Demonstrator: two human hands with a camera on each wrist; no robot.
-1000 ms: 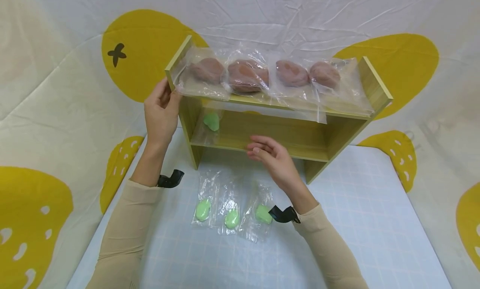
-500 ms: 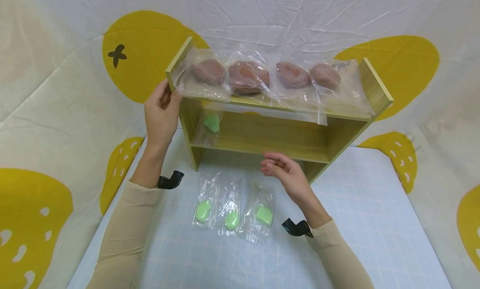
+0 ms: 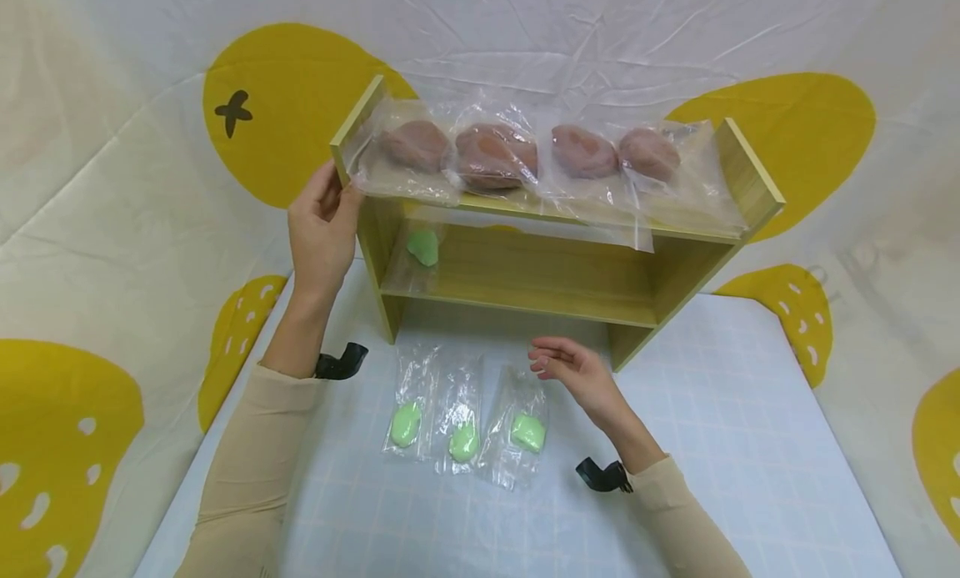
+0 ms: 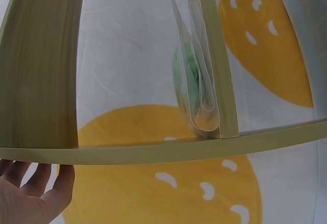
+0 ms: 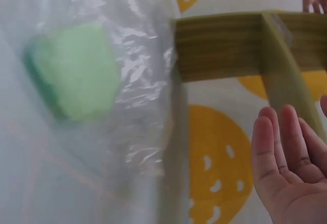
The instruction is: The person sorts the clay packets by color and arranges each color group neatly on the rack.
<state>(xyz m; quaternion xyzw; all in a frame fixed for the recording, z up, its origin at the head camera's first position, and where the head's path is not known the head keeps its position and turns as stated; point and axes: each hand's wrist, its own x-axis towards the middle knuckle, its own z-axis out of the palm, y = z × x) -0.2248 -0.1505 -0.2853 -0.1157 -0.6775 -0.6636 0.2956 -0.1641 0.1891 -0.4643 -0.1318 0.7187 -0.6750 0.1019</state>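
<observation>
At the left side panel of the wooden shelf (image 3: 555, 307), my left hand (image 3: 322, 236) touches the panel's outer face with its fingertips. In the left wrist view these fingers (image 4: 64, 185) lie against that face. My right hand (image 3: 581, 378) hovers over the table with fingers loosely bent, nothing between them. Just left of it lies a clear plastic bag (image 3: 517, 394) with a pale green lump (image 3: 528, 433), seen close in the right wrist view. Two similar bags with green lumps (image 3: 406, 424) lie to its left. Another bagged green lump (image 3: 423, 247) rests on the middle shelf, at its left end.
Several clear bags holding reddish-brown lumps (image 3: 495, 155) lie in a row on the top board, some hanging over its front edge. A pale blue checked cloth (image 3: 420, 528) covers the table. Behind stands a white cloth backdrop with yellow shapes (image 3: 292, 103).
My right hand has moved down and to the right, from in front of the middle shelf to over the table near the rightmost bag. The left hand stays at the panel.
</observation>
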